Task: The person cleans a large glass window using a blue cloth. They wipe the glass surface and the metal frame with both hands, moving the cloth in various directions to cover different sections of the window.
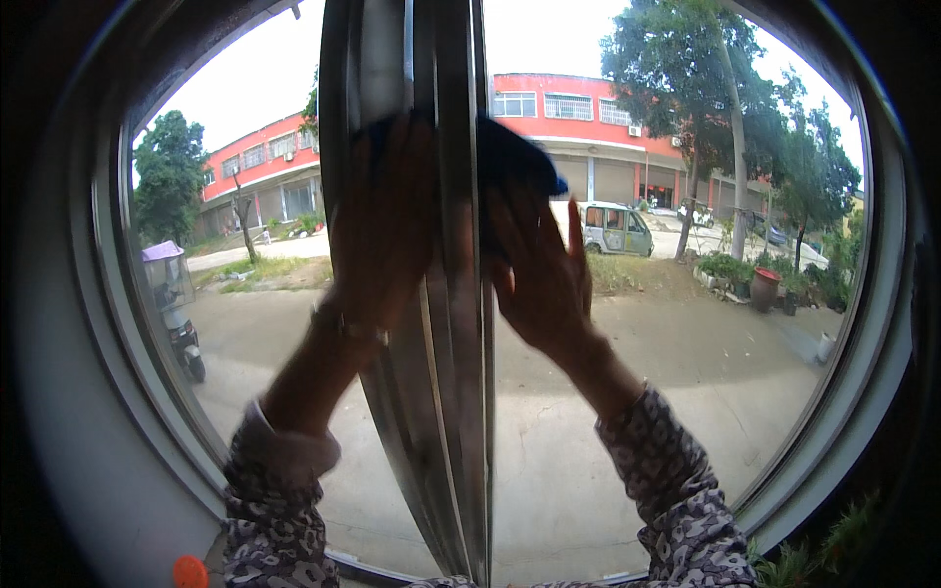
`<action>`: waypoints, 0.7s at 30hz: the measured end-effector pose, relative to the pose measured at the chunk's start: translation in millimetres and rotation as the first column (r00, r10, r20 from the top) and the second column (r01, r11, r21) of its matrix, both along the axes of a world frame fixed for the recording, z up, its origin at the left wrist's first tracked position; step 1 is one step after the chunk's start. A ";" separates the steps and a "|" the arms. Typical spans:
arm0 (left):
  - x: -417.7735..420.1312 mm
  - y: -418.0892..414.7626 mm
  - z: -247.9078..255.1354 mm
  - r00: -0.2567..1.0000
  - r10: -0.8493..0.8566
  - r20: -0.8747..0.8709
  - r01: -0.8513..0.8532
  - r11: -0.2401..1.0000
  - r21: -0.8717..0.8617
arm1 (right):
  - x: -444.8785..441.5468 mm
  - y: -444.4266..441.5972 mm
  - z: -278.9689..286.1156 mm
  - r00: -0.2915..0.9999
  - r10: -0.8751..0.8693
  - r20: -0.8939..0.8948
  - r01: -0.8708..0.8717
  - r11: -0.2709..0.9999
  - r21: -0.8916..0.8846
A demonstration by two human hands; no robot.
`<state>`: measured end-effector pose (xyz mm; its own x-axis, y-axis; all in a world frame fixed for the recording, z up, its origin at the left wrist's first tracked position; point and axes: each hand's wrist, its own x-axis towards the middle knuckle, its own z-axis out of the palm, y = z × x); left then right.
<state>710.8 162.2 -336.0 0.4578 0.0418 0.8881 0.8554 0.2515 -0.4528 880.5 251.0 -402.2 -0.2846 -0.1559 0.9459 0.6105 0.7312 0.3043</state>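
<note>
A metal window frame post (459, 411) stands upright before me, between two panes of glass. My left hand (382, 220) lies flat on the post, fingers pointing up, over dark blue cloth that shows around the fingertips. To the right of the post, my right hand (540, 275) has its fingers on a blue cloth (518, 154) and its thumb tucked toward the post. Whether this is a single cloth wrapped around the post or two pieces, I cannot tell. A band circles my left wrist, and both sleeves are patterned.
Pale side frames (845, 441) curve along both sides. An orange round object (190, 571) sits low at the left, and green plants (794, 562) are at the lower right. Beyond the glass are a concrete yard (625, 456), a parked scooter (180, 323), a small van (617, 229) and a red building (559, 88).
</note>
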 end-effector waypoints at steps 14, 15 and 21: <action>-3.4 -6.4 271.6 0.995 0.087 -0.046 -0.087 0.996 0.006 | -10.4 -27.7 292.3 0.997 0.071 0.011 -0.068 0.868 0.493; 5.3 -16.2 257.9 0.997 0.013 0.072 0.000 0.984 -0.179 | -9.8 -21.8 291.5 1.000 -0.007 -0.018 0.015 0.862 0.507; -22.0 -17.3 218.6 0.894 0.229 -0.385 -0.173 0.970 0.173 | -20.7 -12.7 245.4 0.995 -0.051 -0.081 0.091 0.755 0.650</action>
